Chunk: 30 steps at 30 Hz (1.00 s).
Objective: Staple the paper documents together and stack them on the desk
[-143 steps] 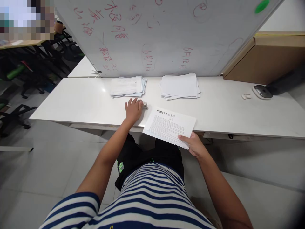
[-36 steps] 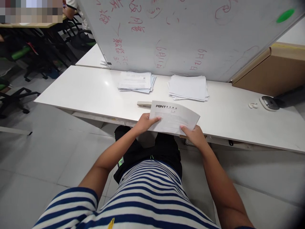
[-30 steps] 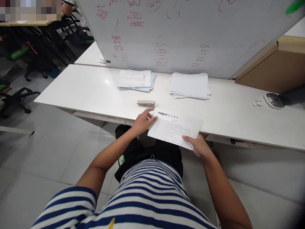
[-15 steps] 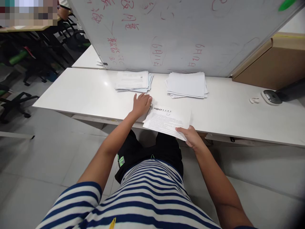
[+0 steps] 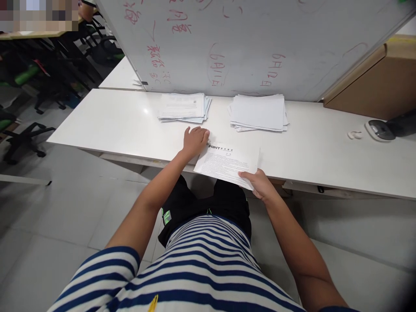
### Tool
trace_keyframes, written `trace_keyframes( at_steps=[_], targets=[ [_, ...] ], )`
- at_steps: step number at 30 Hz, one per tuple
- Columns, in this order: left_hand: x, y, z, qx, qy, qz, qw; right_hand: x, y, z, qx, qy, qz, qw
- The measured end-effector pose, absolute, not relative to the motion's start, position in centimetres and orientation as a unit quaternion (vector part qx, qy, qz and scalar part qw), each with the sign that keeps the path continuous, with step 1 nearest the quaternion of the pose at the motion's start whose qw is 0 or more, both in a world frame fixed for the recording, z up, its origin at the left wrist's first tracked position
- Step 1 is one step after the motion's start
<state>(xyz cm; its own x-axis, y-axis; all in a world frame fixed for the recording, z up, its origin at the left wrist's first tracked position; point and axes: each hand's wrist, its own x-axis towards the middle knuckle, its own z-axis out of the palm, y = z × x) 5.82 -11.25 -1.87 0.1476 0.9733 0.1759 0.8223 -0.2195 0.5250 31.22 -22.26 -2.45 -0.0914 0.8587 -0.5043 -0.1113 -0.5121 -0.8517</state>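
Observation:
My right hand (image 5: 260, 184) grips the lower right corner of a printed white paper (image 5: 227, 162), thumb on top and fingers beneath. The paper has a dark heading at its top and lines of small text. It lies partly on the white desk and reaches over the front edge. At its upper left corner is my left hand (image 5: 196, 142), palm down and fingers bent. A small greyish thing shows beside that hand's thumb; its kind is hidden. Beyond the hands lie a left paper stack (image 5: 182, 107) and a right paper stack (image 5: 258, 112).
A whiteboard (image 5: 243, 47) with red writing stands along the back of the desk (image 5: 107, 117). To the right are a cardboard box (image 5: 370, 82), a grey and white device (image 5: 380, 130) and a small white object (image 5: 354, 135). Office chairs (image 5: 29, 138) stand at the left.
The view has shifted slightly, so the stacks and box sit a little farther right. Both hands keep nearly the same places on the paper.

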Motion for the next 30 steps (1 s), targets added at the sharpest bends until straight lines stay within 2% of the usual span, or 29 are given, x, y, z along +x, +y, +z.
trace_keyframes(
  at_steps=[30],
  targets=[
    [6.02, -11.36, -2.28, 0.745, 0.607, 0.246, 0.128, 30.68, -22.34, -2.29, -0.562, -0.327, 0.658, 0.381]
  ],
)
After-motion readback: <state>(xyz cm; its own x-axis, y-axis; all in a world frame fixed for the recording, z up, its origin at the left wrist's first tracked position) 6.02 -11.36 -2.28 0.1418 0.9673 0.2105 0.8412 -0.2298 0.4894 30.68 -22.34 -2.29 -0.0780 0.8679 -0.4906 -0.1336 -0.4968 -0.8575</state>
